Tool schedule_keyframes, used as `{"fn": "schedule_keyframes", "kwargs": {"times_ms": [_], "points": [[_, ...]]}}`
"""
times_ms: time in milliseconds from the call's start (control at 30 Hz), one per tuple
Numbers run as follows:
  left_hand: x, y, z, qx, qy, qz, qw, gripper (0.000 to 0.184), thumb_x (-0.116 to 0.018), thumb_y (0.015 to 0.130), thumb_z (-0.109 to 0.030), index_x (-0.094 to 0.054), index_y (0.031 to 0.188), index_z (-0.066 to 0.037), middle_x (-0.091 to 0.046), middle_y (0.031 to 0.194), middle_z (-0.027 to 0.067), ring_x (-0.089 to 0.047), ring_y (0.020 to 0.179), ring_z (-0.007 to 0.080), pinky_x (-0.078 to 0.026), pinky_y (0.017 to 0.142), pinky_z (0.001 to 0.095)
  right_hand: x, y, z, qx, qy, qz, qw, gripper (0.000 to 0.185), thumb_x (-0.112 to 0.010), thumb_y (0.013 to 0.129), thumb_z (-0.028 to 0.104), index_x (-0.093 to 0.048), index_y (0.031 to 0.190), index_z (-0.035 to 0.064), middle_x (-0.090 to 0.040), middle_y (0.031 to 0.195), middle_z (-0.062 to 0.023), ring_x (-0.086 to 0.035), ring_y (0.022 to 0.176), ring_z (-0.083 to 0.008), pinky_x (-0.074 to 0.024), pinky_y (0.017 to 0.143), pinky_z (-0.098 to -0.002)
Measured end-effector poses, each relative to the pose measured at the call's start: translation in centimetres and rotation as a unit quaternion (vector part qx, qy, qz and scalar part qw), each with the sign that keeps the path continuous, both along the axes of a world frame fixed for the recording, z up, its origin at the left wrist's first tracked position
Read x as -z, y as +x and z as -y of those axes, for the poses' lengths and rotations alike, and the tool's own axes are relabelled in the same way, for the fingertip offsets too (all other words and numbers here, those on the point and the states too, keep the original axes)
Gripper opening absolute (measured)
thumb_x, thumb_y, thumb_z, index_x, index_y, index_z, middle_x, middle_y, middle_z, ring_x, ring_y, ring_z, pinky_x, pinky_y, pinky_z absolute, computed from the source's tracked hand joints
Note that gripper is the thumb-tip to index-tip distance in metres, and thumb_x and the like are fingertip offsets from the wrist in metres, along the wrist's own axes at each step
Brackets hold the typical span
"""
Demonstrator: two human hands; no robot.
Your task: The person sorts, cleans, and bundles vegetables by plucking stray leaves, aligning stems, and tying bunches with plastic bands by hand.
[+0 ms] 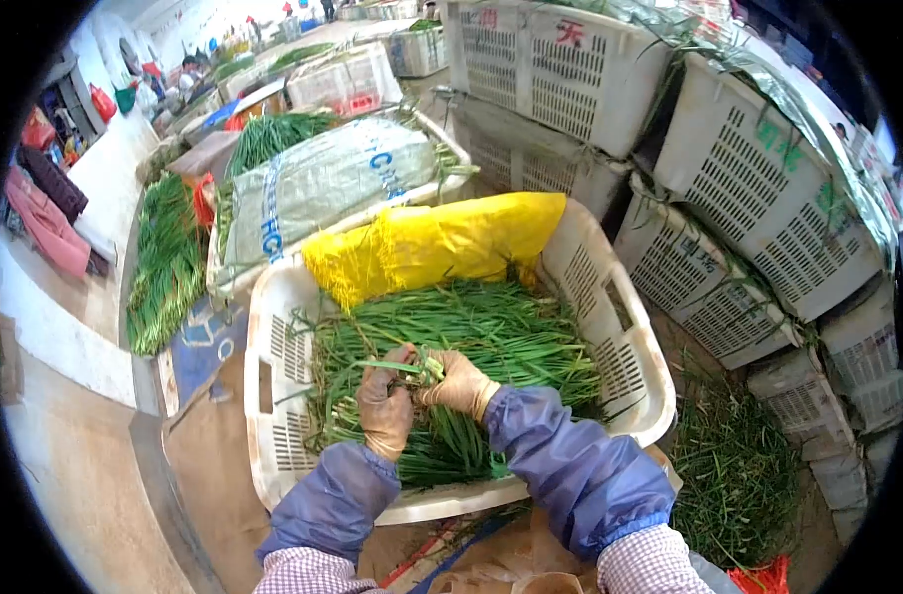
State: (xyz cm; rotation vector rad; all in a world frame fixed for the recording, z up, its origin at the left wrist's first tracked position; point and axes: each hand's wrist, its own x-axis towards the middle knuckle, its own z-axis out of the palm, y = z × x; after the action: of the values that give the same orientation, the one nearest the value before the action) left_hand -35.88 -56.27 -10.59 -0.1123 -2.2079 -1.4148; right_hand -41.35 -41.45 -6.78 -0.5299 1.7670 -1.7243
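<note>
Both hands wear thin, soiled gloves and are held over a white plastic crate (pixel 260 342) of long green leaves that look like chives (pixel 451 322). In my right hand (pixel 456 384) is a small bunch of chives (pixel 432 370), its pale cut ends by the thumb and fingers. Close beside it, my left hand (pixel 384 408) has its fingers bent in a pinch on the stalks and leaves of the same bunch. One leaf sticks out to the left above the left fingers. A yellow woven sack (pixel 451 238) is draped over the crate's far side.
Stacked white crates (pixel 758 198) rise on the right. Behind the yellow sack stands another crate covered by a pale printed sack (pixel 313 188). Bundled chives (pixel 164 262) lie to the left, and loose leaf scraps (pixel 734 470) cover the floor at right.
</note>
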Motion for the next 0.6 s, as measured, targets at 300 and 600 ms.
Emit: {"fn": "schedule_keyframes", "kwargs": {"times_ms": [300,600], "points": [[3.6,1.0,1.3,0.213,-0.184,0.349,0.894,0.054,-0.052,0.09,-0.025,-0.032,0.14,-0.021,-0.04,0.14,0.0096,-0.039,0.127,0.0305,-0.026,0.107,0.0438,0.7,0.6,-5.4,0.245,-0.078,-0.015,0.966,0.026,-0.068,0.072,-0.004,-0.058,0.095,0.0017,-0.061,0.081,-0.0034,-0.057,0.073,-0.0142,-0.0484,0.064,-0.0296],[4.9,4.2,0.2,0.248,-0.49,0.309,0.777,0.068,-0.053,0.082,-0.011,-0.025,0.142,-0.024,-0.019,0.15,0.0037,-0.015,0.137,0.0357,-0.01,0.104,0.0667,-12.8,5.6,-22.0,0.406,-0.132,-0.156,0.891,0.025,-0.07,0.075,0.011,-0.053,0.093,0.0086,-0.058,0.08,-0.0024,-0.059,0.073,-0.0154,-0.0535,0.063,-0.0323]]}}
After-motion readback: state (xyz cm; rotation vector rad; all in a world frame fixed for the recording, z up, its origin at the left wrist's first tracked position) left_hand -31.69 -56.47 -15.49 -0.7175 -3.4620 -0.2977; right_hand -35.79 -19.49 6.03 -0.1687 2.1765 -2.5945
